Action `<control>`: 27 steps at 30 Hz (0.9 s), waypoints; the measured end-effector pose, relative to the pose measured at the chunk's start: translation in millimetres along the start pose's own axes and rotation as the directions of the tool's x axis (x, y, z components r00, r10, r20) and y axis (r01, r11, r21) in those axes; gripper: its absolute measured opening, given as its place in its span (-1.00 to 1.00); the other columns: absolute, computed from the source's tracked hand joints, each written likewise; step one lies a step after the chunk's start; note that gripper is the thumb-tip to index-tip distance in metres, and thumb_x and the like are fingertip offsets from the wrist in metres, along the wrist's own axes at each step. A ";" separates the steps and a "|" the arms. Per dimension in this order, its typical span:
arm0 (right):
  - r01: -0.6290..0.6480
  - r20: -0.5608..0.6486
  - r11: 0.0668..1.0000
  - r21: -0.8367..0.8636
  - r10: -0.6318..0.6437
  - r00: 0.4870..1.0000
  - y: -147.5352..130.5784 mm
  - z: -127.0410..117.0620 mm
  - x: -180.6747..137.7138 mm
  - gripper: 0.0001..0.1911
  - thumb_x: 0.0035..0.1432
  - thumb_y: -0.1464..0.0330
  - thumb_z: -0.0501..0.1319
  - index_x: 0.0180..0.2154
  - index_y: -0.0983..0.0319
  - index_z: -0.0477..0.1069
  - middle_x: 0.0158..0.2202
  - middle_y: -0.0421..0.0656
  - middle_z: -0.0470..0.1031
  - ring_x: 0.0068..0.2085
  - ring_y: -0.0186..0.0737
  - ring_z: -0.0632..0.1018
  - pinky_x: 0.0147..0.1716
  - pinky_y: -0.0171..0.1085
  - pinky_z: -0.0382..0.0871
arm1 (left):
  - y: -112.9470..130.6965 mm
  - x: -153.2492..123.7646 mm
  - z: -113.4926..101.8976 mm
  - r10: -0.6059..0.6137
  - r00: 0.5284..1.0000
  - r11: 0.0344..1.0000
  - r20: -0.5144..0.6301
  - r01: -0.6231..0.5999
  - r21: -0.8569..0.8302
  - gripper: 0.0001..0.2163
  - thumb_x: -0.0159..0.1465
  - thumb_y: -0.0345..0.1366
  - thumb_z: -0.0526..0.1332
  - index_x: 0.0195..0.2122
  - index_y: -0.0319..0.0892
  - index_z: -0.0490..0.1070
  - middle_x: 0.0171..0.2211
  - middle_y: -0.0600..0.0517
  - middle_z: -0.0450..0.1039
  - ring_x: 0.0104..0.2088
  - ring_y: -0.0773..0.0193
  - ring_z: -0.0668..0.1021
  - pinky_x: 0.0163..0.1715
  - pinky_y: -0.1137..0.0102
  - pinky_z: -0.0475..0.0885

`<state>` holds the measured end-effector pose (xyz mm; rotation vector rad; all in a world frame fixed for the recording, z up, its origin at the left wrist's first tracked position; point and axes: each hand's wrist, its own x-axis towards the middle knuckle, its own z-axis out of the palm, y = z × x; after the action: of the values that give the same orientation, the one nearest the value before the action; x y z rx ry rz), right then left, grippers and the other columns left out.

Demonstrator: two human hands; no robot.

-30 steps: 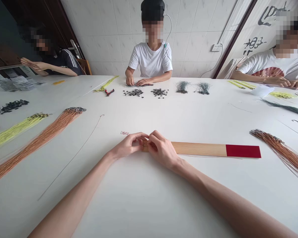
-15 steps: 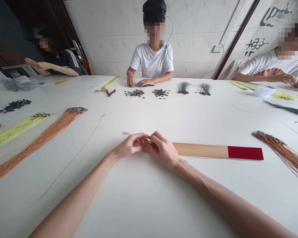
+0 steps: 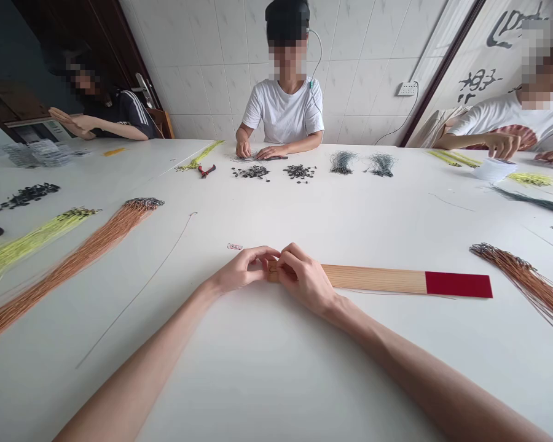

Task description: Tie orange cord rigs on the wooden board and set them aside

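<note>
A long flat wooden board [image 3: 378, 277] with a red end section [image 3: 458, 285] lies crosswise before me. My left hand [image 3: 239, 270] curls its thumb and fingers about the board's left end. Right beside it, my right hand [image 3: 306, 279] rests over the same end with thumb and index finger pinched together. Whatever small thing sits in that pinch is hidden by the fingers. A thin brown line [image 3: 405, 295] runs along the board's near edge, out from under my right hand.
Bundles of brown lines with dark hooks lie left [image 3: 105, 236] and right [image 3: 511, 264], with a yellow bundle [image 3: 37, 238] farther left. One single line [image 3: 138, 287] and a small printed packet [image 3: 235, 246] are nearby. Three people sit around the table, with black parts [image 3: 299, 174] and red pliers [image 3: 206, 171] across.
My hands keep nearly the same pose at the board's left end. The person at the right has moved a hand over to the white tub. The view has shifted slightly.
</note>
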<state>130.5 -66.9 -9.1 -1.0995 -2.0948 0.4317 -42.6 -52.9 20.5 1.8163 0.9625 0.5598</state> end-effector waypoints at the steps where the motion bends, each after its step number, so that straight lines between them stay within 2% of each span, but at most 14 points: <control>1: 0.003 -0.003 1.000 0.000 -0.003 1.000 0.0 0.2 0.0 -0.85 0.09 0.55 0.00 -0.43 0.23 0.25 -0.37 -0.22 0.28 -0.50 -0.47 0.29 -0.51 -0.43 0.17 | -0.3 0.1 0.0 0.000 1.000 1.000 0.001 0.000 -0.003 -0.67 0.14 -0.36 0.10 -0.04 -0.12 0.34 -0.18 -0.01 0.40 -0.21 0.21 0.39 -0.16 0.29 0.32; 14: -0.003 0.008 1.000 0.013 0.003 1.000 -0.1 -0.6 -0.1 -0.85 0.08 0.55 0.00 -0.43 0.22 0.25 -0.37 -0.21 0.28 -0.50 -0.47 0.29 -0.50 -0.43 0.18 | -3.5 0.5 -0.9 0.009 1.000 1.000 -0.006 -0.009 -0.015 -0.68 0.14 -0.40 0.09 -0.06 -0.10 0.36 -0.21 0.00 0.39 -0.25 0.25 0.37 -0.18 0.31 0.31; 21: -0.052 0.024 0.998 0.037 0.051 0.998 1.2 -0.3 0.7 -0.86 0.07 0.55 0.01 -0.43 0.22 0.24 -0.36 -0.22 0.27 -0.51 -0.48 0.28 -0.51 -0.44 0.17 | -8.9 2.8 -0.7 -0.010 0.996 1.000 -0.084 0.007 -0.030 -0.64 0.09 -0.51 0.03 -0.11 -0.11 0.37 -0.28 0.03 0.39 -0.26 0.29 0.38 -0.19 0.37 0.30; 27: -0.086 0.033 0.995 0.049 0.084 0.996 1.5 -0.8 0.6 -0.86 0.04 0.55 0.02 -0.50 0.23 0.18 -0.37 -0.23 0.26 -0.53 -0.49 0.25 -0.53 -0.44 0.14 | -11.6 4.6 -1.2 0.004 0.988 1.000 -0.152 -0.009 -0.027 -0.68 0.08 -0.52 0.00 -0.18 -0.16 0.39 -0.33 0.03 0.39 -0.32 0.31 0.38 -0.25 0.38 0.30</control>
<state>131.7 -65.6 -9.2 -1.1623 -2.0576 0.5431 -45.1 -46.0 10.3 1.7725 1.0465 0.7208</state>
